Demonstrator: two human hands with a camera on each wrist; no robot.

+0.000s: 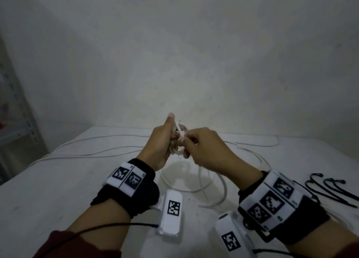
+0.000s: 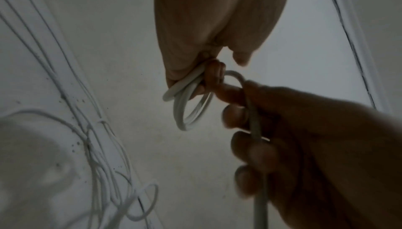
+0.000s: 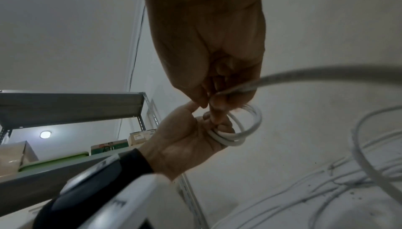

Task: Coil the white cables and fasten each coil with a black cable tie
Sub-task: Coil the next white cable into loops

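Above the white table (image 1: 58, 189) my left hand (image 1: 171, 141) grips a small coil of white cable (image 1: 177, 151), with its thumb pointing up. In the left wrist view the coil (image 2: 188, 107) hangs in several loops from the curled left fingers (image 2: 185, 71). My right hand (image 1: 187, 144) pinches the cable's free strand (image 2: 254, 124) right beside the coil. That strand (image 3: 304, 72) runs down to loose loops (image 1: 196, 188) on the table. Several black cable ties (image 1: 330, 189) lie at the right, apart from both hands.
More white cables (image 1: 93, 151) trail across the far and left parts of the table. A metal shelf (image 1: 17, 125) with boxes stands at the left. A plain wall rises just behind the table's far edge.
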